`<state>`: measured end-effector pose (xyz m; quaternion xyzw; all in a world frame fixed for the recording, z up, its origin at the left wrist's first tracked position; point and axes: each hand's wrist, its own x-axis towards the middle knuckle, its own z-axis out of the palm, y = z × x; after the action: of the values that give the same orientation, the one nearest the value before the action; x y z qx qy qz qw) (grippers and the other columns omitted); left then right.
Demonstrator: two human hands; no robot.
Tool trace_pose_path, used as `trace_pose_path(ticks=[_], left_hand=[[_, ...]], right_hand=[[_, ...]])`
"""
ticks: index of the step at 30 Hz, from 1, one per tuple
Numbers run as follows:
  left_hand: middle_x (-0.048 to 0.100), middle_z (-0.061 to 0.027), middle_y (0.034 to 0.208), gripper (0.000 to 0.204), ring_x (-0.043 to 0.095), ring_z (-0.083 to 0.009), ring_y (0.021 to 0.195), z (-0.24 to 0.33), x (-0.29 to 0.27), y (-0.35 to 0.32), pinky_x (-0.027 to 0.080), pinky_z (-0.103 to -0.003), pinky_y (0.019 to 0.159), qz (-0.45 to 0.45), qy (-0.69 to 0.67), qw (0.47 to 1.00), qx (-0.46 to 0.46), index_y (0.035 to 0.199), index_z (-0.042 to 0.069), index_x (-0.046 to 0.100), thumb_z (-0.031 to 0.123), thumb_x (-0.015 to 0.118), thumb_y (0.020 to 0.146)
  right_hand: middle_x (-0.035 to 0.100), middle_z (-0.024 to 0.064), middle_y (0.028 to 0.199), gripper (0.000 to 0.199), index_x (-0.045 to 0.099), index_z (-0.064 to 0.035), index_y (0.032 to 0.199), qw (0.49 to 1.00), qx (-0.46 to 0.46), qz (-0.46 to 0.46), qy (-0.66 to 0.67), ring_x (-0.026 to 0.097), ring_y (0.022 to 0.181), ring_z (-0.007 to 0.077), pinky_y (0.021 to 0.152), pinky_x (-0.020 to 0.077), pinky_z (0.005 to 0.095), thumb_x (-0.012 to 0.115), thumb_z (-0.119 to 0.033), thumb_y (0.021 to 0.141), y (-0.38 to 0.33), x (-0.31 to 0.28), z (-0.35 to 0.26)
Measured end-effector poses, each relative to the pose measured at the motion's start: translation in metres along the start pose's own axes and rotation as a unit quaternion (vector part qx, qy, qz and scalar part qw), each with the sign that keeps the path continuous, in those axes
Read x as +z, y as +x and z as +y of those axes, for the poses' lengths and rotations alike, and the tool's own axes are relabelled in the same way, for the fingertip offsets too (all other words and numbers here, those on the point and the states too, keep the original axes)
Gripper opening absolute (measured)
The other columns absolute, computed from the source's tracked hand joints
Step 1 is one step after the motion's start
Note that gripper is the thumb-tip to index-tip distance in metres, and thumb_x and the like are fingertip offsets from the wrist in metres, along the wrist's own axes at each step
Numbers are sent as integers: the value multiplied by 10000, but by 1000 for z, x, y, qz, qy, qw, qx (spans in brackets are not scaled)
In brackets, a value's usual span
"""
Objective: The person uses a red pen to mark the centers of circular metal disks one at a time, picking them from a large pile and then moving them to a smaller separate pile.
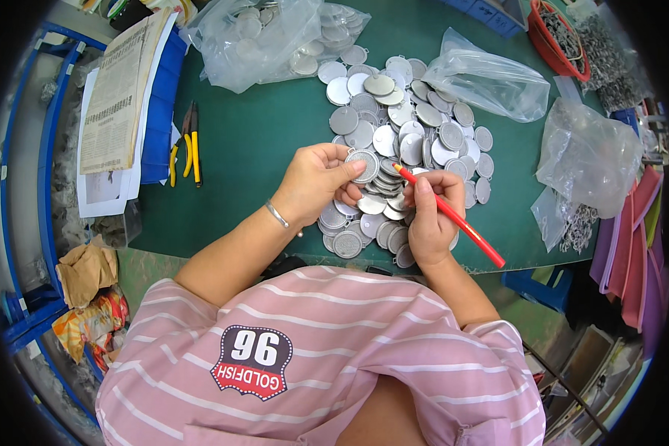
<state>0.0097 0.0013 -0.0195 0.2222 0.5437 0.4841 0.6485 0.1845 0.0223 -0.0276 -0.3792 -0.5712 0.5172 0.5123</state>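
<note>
My left hand [316,182] pinches a round silver metal medallion [364,165] with a raised rim between thumb and fingers. In my right hand [430,215] is a red pencil [472,234], its pale pointed end aimed up and left toward the medallion, a short gap apart. Around and under both hands spreads a heap of similar silver medallions [401,111], some showing a smooth face, others a patterned one. Several more medallions [347,244] lie between my forearms near the table's front edge.
Clear plastic bags [253,44] of medallions lie at the back. Another plastic bag [490,78] sits right of the heap. Yellow-handled pliers [191,149] rest on the green table [238,123] beside a blue bin [163,111]. A red basket [560,37] stands back right.
</note>
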Motion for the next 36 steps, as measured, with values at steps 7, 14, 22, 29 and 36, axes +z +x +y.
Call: trace_pose_path(ticks=[7,14,22,29,36], left_hand=[[608,-62,729,176,570,-82,524,-3,-1,1,486,-189,464,3,-3,1000,8,918,-5,556,109,629,806],[606,-58,729,195,567,-74,523,-2,0,1,477,-180,463,-3,-3,1000,5,940,-18,556,109,625,810],[606,-57,736,200,567,-73,525,-2,-1,1,473,-179,462,-11,5,1000,11,944,-27,561,108,623,812],[607,-60,754,199,569,-79,526,-1,-1,0,476,-185,463,-15,16,1000,2,948,-27,556,99,623,810],[606,-63,762,206,570,-85,529,-1,-2,1,481,-192,466,-17,10,1000,0,959,-30,553,91,623,808]], right_hand=[[552,87,675,81,431,3,843,996,-70,-34,42,489,558,98,510,402,216,511,-14,846,-2,-2,13],[575,104,676,76,447,4,811,994,-91,-64,3,516,568,124,517,417,234,521,3,829,-1,-2,14],[579,107,682,66,450,6,816,992,-99,-73,-2,516,566,125,521,422,237,513,16,831,0,-1,12],[577,107,691,62,449,10,815,992,-99,-77,-11,520,575,131,528,424,240,508,26,828,1,0,12],[560,108,696,70,422,1,833,994,-93,-62,12,503,583,128,533,416,240,490,13,841,-1,-3,14]])
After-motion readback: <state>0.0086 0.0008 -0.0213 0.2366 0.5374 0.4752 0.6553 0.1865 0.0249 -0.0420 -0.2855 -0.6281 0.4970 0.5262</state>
